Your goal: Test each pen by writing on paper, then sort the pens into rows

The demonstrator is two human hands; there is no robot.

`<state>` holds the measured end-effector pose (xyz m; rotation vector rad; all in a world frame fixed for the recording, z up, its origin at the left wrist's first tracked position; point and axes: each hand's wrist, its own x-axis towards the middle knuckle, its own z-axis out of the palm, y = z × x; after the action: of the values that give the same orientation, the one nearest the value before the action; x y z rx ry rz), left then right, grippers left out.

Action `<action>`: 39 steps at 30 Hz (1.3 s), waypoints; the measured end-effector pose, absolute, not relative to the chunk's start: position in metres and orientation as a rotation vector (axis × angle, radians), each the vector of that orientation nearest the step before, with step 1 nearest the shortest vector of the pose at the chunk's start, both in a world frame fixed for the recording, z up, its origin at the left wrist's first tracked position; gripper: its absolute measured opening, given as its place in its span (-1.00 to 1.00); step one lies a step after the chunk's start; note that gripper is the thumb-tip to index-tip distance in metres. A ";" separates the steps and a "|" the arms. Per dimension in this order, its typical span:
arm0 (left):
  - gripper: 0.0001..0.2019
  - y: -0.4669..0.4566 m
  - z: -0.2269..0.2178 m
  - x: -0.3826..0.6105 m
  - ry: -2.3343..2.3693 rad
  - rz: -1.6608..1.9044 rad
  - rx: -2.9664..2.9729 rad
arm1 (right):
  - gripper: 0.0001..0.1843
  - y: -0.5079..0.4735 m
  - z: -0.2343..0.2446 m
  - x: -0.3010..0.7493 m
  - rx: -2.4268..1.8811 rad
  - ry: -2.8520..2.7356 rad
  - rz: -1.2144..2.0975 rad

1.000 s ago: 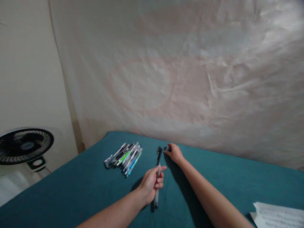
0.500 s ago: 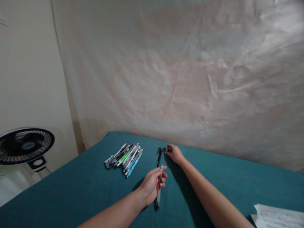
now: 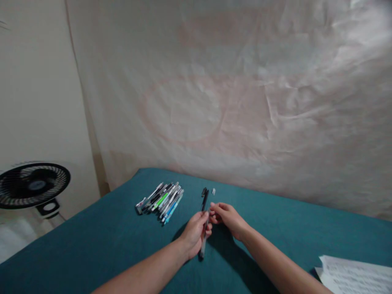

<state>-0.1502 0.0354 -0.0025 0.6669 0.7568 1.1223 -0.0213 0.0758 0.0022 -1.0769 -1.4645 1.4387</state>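
Note:
My left hand (image 3: 193, 233) is closed around a clear-barrelled pen (image 3: 203, 246), which slants with its dark end low toward me. My right hand (image 3: 228, 217) has its thumb and fingers pinched at the pen's upper end; the tip itself is hidden by them. Just beyond the hands, a black pen (image 3: 205, 200) lies on the teal cloth, partly behind my left hand. A small dark piece, like a cap (image 3: 203, 191), rests by its far end. To the right of that is a small pale piece (image 3: 213, 191), too small to name.
Left of my hands lies a pile of pens (image 3: 163, 201), with green and blue ones among them. Written paper sheets (image 3: 357, 275) sit at the near right of the teal-covered table (image 3: 104, 241). A black fan (image 3: 35, 185) stands off the left edge; a sheet (image 3: 196, 110) hangs behind.
My right hand has come back toward me from the far side to the pen in my left hand. The small pale piece now lies uncovered where the right fingers were.

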 end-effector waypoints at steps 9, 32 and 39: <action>-0.82 0.034 0.000 -0.150 0.764 1.066 0.766 | -0.62 0.065 0.001 -0.019 -0.987 -1.314 1.454; -0.86 0.044 0.002 -0.154 0.853 1.467 0.734 | -0.49 0.063 -0.004 -0.015 -0.999 -1.463 1.281; -0.88 0.043 0.002 -0.153 0.832 1.505 0.699 | -0.46 0.065 -0.012 -0.016 -1.011 -1.553 1.244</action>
<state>-0.1534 0.0434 0.0023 0.6993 0.8323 1.5053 -0.0161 0.0652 -0.0117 -1.0113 -1.5534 1.2442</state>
